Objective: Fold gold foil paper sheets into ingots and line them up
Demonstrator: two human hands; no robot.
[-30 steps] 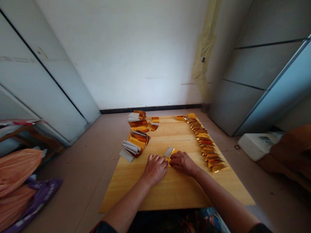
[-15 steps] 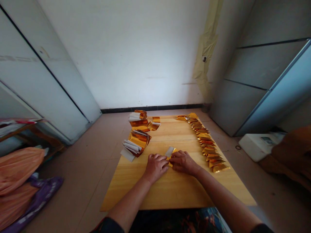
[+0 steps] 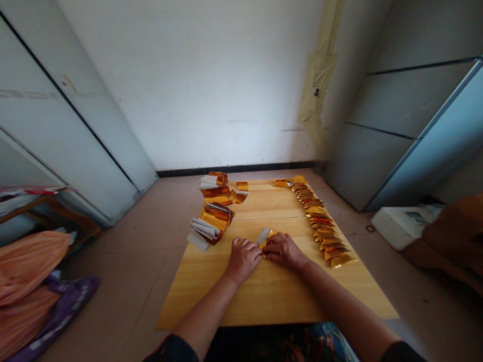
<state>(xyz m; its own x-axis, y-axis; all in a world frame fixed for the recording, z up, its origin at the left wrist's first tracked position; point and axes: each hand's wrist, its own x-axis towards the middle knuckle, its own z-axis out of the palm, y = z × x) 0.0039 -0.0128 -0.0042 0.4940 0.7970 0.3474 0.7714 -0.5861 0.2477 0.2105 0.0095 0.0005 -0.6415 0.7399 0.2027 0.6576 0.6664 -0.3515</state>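
Note:
Between my two hands lies a sheet of gold foil paper (image 3: 263,235), its pale back showing at the far end and its near part covered by fingers. My left hand (image 3: 244,258) has its fingers closed on the left edge of the sheet. From the other side my right hand (image 3: 284,250) presses its bunched fingers on the gold part. At the right, folded gold foil pieces (image 3: 322,221) stand in a long overlapping row. Stacks of gold and grey paper (image 3: 213,221) lie at the left of the wooden table (image 3: 264,301).
More gold paper (image 3: 215,193) rests at the table's far left. A white box (image 3: 396,227) stands on the floor to the right, near a grey cabinet (image 3: 377,125). Orange and purple bags (image 3: 33,266) lie at the left. A white wall (image 3: 226,90) rises behind.
The fingers of both hands have shifted slightly on the gold foil paper, covering more of its near end. The row and the stacks stay where they were.

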